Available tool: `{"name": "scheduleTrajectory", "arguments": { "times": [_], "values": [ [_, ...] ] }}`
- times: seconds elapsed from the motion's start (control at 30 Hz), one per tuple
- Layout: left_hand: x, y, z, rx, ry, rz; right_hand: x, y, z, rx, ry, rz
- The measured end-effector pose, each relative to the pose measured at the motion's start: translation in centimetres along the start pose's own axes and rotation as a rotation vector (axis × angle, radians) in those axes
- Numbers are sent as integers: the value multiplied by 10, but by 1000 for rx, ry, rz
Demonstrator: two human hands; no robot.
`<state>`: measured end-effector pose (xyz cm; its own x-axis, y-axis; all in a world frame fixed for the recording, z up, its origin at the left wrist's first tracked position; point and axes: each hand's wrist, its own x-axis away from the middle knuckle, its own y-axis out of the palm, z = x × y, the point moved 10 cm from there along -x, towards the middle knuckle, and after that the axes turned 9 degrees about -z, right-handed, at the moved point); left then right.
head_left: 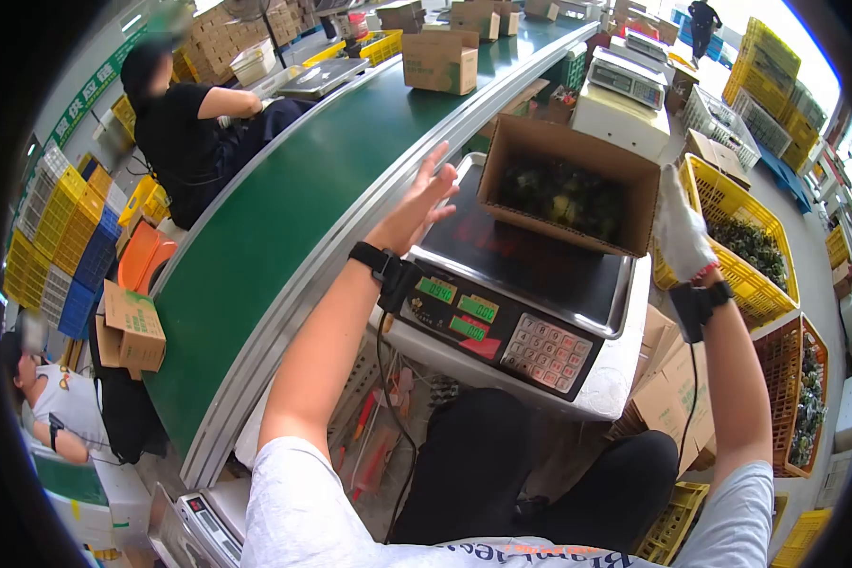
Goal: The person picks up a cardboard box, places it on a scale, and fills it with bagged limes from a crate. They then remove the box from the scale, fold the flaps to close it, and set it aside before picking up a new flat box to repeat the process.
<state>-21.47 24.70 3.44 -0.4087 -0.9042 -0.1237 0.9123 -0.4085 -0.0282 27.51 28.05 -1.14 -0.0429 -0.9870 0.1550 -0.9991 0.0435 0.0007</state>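
Note:
An open cardboard box (570,185) with dark green produce (568,199) inside sits tilted on the black-topped weighing scale (502,251). Bare, my left hand (418,204) is raised left of the box, fingers apart and holding nothing, above the scale's left edge. My right hand (683,227), in a white glove, is at the box's right side with its fingers extended upward; whether it touches the cardboard is hard to tell. Green digits show on the scale's display (459,305), beside a keypad (547,352).
A green conveyor belt (284,218) curves along the left, carrying cardboard boxes (440,62). Across it sits a person in black (194,118); another person (62,407) is at lower left. Yellow crates (743,237) of produce stand right. Another scale (625,78) is beyond the box.

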Motion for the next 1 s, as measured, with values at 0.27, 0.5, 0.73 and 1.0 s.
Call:
{"name": "scheduleTrajectory", "arguments": {
  "times": [0.27, 0.5, 0.73, 1.0],
  "values": [
    [-32, 57, -34, 303, -46, -172, -132, 98, 89, -754, -199, -728],
    [-29, 68, -15, 369, -93, -86, -68, 123, 48, 1131, -557, -185],
    [-15, 61, 2, 422, 7, 87, 42, 157, -16, 950, -291, -229],
    [-25, 55, -6, 341, 39, 67, 129, 174, -183, 630, -900, -105]
  ]
}}
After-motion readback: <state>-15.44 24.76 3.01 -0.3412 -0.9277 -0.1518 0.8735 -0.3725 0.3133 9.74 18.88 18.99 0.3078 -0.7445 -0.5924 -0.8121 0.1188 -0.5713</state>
